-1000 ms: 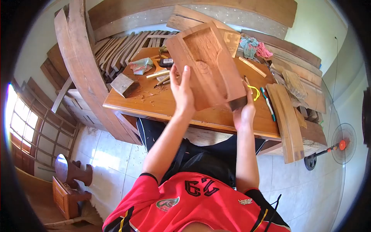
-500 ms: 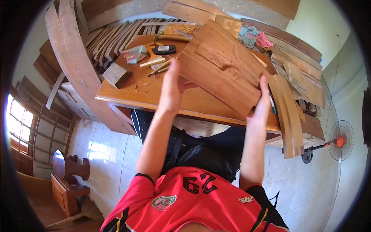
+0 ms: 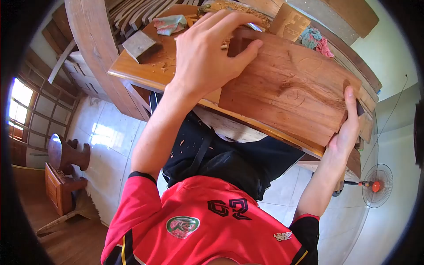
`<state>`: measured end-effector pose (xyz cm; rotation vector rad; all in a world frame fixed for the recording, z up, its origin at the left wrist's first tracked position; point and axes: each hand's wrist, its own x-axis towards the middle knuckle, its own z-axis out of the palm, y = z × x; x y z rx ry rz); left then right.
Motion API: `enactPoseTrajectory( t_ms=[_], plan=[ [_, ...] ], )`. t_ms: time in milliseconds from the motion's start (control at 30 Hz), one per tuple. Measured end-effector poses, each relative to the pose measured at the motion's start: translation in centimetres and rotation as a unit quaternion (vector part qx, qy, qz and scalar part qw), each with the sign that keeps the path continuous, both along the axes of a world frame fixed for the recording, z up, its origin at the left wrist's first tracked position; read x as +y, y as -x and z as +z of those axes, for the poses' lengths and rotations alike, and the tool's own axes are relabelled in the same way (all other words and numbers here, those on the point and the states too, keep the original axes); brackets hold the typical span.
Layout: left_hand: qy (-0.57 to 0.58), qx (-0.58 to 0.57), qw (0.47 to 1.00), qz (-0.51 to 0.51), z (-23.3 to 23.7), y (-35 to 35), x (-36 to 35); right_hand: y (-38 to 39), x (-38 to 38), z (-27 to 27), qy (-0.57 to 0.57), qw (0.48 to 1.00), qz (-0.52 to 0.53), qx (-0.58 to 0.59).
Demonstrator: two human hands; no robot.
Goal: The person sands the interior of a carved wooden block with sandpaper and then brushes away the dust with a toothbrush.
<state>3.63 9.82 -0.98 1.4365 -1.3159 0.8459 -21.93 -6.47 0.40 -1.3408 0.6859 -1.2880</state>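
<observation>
A carved wooden board (image 3: 287, 84) with a raised relief lies at a slant over the front of the wooden table (image 3: 132, 70). Its right end is in the grip of my right hand (image 3: 344, 123), thumb on the upper face and fingers hidden below. My left hand (image 3: 205, 55) is above the board's left end, fingers stretched and thumb apart, with nothing between them. The thumb tip overlaps the board's face in this view. Left of that hand, a squared block (image 3: 140, 46) sits among wood shavings, with a crumpled cloth (image 3: 170, 24) behind it.
A thick upright timber (image 3: 95, 57) stands left of the table. At the back are a light carved wood piece (image 3: 289, 23) and a teal and pink rag (image 3: 316, 40). A fan (image 3: 376, 187) stands at right, a dark wooden stool (image 3: 66, 153) at left.
The board has come down and turned flatter, shifting right. My left hand has let go of its left side and risen over that end; my right hand still grips the right end.
</observation>
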Motion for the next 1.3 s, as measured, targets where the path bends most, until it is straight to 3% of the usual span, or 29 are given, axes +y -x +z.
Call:
enactPoseTrajectory(
  t_ms=[267,533,600,733,833,867,1000,1067,1200,1300],
  plan=[
    [0.042,-0.161,0.986,0.006,-0.2,-0.5,-1.3,0.2,0.7,1.8,0.042,0.998,-0.037,0.006],
    [-0.042,-0.137,0.989,0.028,-4.4,-1.0,-4.1,-2.8,-3.4,8.1,0.197,0.943,0.105,0.248],
    [-0.084,-0.117,0.989,0.035,-5.4,-0.7,-4.3,-3.3,-5.4,8.8,0.221,0.912,0.163,0.306],
    [-0.180,-0.044,0.982,0.021,-6.2,-0.5,-4.4,-6.0,-4.5,9.6,0.282,0.877,0.238,0.309],
    [-0.197,-0.017,0.980,-0.028,-6.1,-1.2,-4.1,-7.0,-1.4,10.0,0.298,0.862,0.240,0.332],
    [-0.220,0.060,0.971,-0.076,-5.5,-0.9,-3.8,-7.2,-0.9,10.2,0.320,0.849,0.241,0.346],
    [-0.113,0.196,0.932,-0.284,-2.7,-3.0,-4.8,-8.8,-1.0,10.2,0.403,0.797,0.261,0.367],
    [-0.106,0.283,0.910,-0.284,0.7,-0.5,-4.5,-9.4,-0.9,9.7,0.446,0.776,0.249,0.370],
    [-0.143,0.228,0.905,-0.329,0.3,-2.0,-5.9,-10.8,-1.7,10.1,0.402,0.774,0.307,0.382],
    [-0.155,0.256,0.893,-0.337,1.0,-1.4,-5.6,-10.4,-1.2,9.1,0.552,0.715,0.181,0.389]
  ],
)
